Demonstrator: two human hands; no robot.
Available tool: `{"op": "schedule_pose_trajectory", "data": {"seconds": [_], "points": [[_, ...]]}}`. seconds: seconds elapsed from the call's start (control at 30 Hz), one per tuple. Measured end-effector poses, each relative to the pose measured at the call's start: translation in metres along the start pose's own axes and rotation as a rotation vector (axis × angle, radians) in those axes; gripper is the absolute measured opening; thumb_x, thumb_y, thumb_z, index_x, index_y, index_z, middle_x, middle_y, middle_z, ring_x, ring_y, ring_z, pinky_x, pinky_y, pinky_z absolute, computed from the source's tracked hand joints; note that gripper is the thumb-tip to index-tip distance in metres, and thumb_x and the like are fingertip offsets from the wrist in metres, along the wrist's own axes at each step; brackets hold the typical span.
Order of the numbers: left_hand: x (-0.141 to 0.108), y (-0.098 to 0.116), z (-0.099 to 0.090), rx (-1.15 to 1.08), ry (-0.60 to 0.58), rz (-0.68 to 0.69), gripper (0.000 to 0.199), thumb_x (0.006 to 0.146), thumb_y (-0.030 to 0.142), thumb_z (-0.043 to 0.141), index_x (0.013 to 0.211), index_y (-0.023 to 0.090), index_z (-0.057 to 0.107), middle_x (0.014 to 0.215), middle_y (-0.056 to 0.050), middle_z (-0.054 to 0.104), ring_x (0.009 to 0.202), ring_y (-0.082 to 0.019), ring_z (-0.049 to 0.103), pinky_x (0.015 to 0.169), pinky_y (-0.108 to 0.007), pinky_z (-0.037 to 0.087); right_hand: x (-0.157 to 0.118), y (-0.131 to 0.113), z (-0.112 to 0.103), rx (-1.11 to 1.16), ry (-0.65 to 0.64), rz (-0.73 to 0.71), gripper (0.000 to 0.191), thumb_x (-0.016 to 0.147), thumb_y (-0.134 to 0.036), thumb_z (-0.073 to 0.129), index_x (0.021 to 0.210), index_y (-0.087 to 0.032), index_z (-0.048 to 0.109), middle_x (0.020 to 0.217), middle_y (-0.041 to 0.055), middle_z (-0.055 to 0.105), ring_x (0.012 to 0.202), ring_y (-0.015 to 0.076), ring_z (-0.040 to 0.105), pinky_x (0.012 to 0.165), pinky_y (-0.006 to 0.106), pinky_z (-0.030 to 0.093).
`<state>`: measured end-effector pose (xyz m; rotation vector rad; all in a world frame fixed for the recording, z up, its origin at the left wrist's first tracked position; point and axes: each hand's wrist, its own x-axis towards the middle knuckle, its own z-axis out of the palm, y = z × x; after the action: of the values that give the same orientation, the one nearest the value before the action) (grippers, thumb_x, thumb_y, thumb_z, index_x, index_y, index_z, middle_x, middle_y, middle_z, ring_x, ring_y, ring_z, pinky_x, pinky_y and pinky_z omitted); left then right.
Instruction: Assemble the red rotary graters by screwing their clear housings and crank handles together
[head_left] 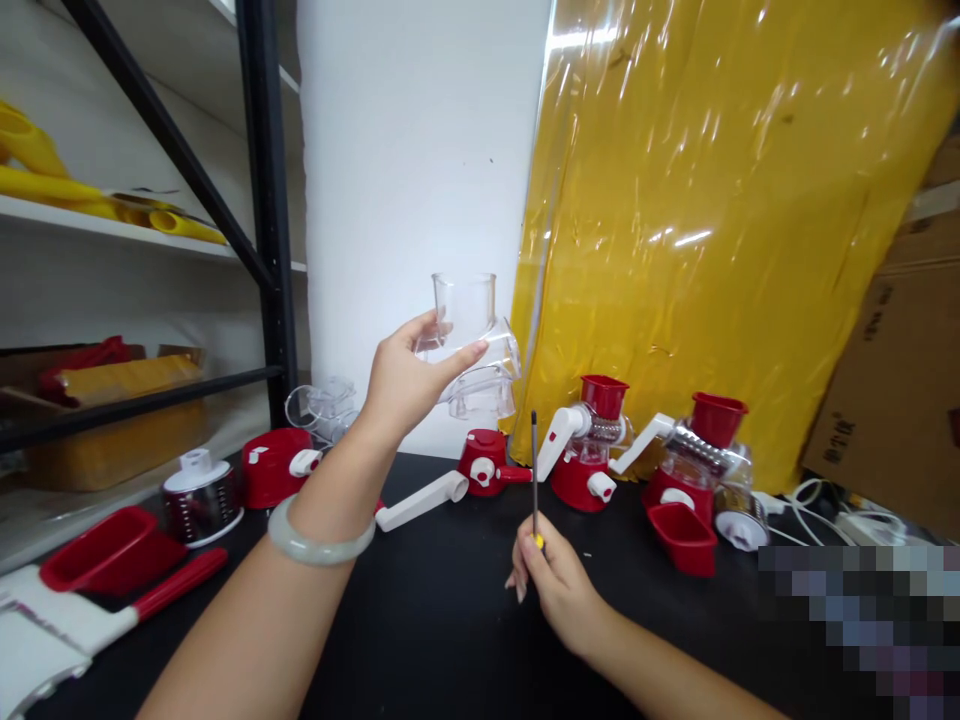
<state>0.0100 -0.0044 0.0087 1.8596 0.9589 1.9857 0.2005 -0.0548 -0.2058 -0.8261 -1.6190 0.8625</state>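
Some blurred carton lettering (834, 440), housing (491, 375) in left hand (405, 375), screwdriver (535, 470) in right hand (553, 572)

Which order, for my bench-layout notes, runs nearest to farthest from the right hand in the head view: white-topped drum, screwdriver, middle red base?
1. Screwdriver: held upright in the right hand.
2. Middle red base: beyond the hand, slightly left.
3. White-topped drum: far left.
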Motion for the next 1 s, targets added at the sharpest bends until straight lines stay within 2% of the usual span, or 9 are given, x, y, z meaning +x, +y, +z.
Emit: {"op": "schedule_pose_trajectory", "data": {"seconds": [0.1,0.17,0.33,0.5,0.83,1.0], "points": [[0.001,-0.001,-0.002,-0.038,0.006,0.001,0.073,0.063,0.052,0.088,0.122,0.013,0.069,0.119,-0.016,0.073,0.111,-0.029,0.068,0.104,-0.046,0.05,-0.003,-0.006,0.001,-0.057,-0.076,-0.018,0.054,0.102,-0.07,0.033,0.084,-0.021,0.045,0.071,-0.002,0.051,0.064,0.014,0.056,0.074,0.032,0.054],[0.001,-0.002,-0.003,-0.056,0.006,0.011,0.073,0.063,0.053,0.088,0.121,0.014,0.07,0.118,-0.016,0.073,0.111,-0.029,0.068,0.104,-0.046,0.05,-0.004,-0.009,0.0,-0.1,-0.085,-0.003,0.054,0.103,-0.069,0.031,0.084,-0.021,0.045,0.073,-0.001,0.052,0.068,0.015,0.056,0.076,0.033,0.052],[-0.001,0.0,-0.001,-0.108,0.006,0.031,0.07,0.063,0.055,0.087,0.119,0.016,0.072,0.116,-0.014,0.074,0.109,-0.028,0.068,0.101,-0.045,0.052,-0.006,-0.009,0.001,-0.182,-0.085,0.025,0.055,0.103,-0.07,0.029,0.083,-0.021,0.047,0.072,0.0005,0.055,0.069,0.0161,0.056,0.073,0.031,0.047],[-0.005,0.007,-0.002,-0.152,0.012,0.054,0.07,0.064,0.055,0.087,0.121,0.017,0.071,0.117,-0.013,0.074,0.107,-0.027,0.068,0.1,-0.042,0.053,-0.005,-0.006,0.001,-0.156,-0.084,0.035,0.055,0.102,-0.072,0.031,0.087,-0.021,0.046,0.073,-0.0002,0.056,0.066,0.0156,0.056,0.069,0.03,0.045],[-0.008,0.013,0.0,-0.08,0.0,0.08,0.068,0.065,0.053,0.087,0.121,0.018,0.071,0.118,-0.014,0.074,0.112,-0.028,0.068,0.104,-0.043,0.051,-0.004,-0.008,0.002,-0.166,-0.088,0.034,0.055,0.102,-0.072,0.03,0.085,-0.022,0.045,0.074,0.0003,0.056,0.067,0.016,0.056,0.068,0.03,0.046],[-0.013,0.023,0.002,-0.013,-0.007,0.061,0.076,0.063,0.053,0.088,0.125,0.015,0.069,0.118,-0.015,0.074,0.113,-0.029,0.068,0.105,-0.043,0.05,-0.003,-0.011,0.001,-0.176,-0.088,0.024,0.054,0.103,-0.069,0.029,0.084,-0.022,0.045,0.073,0.0005,0.056,0.068,0.0159,0.057,0.069,0.03,0.046]]}}
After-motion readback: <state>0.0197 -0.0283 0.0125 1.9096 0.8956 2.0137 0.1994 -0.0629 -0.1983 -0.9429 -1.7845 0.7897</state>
